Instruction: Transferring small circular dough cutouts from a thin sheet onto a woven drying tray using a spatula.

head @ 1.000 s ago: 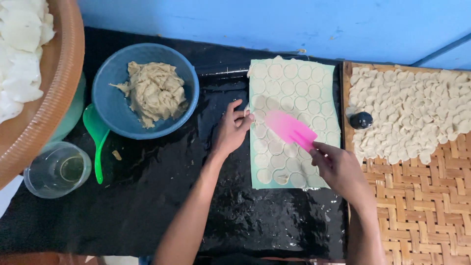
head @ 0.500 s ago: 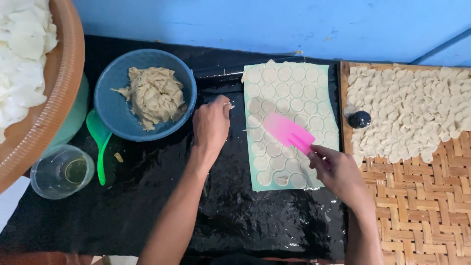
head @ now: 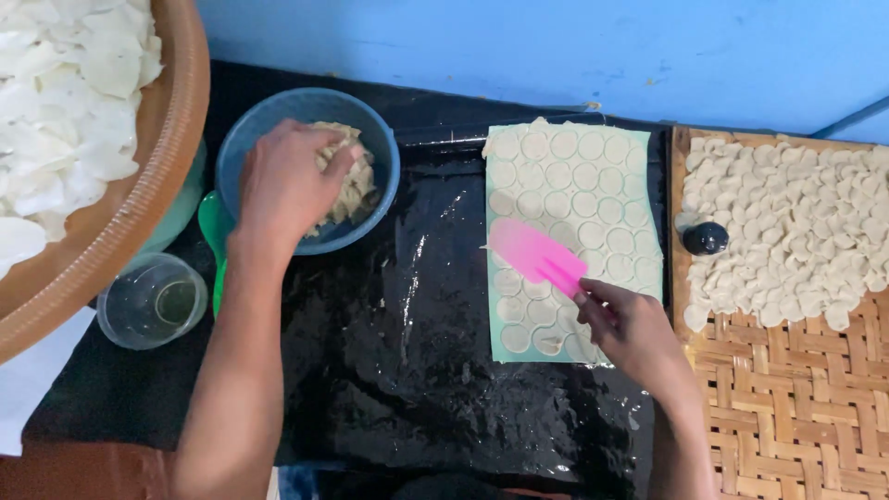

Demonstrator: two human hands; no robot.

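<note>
- Over at nine to ten o'clock, a big round woven tray (head: pixel 181 176) is sitting piled with pale, thin chips.
- Just below it, toward eight o'clock, a clear glass (head: pixel 153 301) is standing on the black sheet (head: pixel 398 370), with a green scoop (head: pixel 216 227) lying beside it, tucked against the bowl.
- At about eleven o'clock, the left hand (head: pixel 287 181) is reaching into the blue bowl (head: pixel 380 139), fingers curled down and closing on the lump of beige dough (head: pixel 356 185) inside.
- In the middle, the wet black sheet is glistening across the work surface.
- Right of centre, toward one o'clock, a light green mould sheet (head: pixel 639 148) is lying flat, its round holes filled with pale dough.
- The right hand (head: pixel 634 333), at about four o'clock, is gripping the handle of a pink spatula (head: pixel 532 255), whose blade is resting on the mould sheet.
- At two to three o'clock, a woven bamboo tray (head: pixel 796 417) is holding many small pale dough discs (head: pixel 796 231), with a small dark round object (head: pixel 706 238) sitting at their left edge.
</note>
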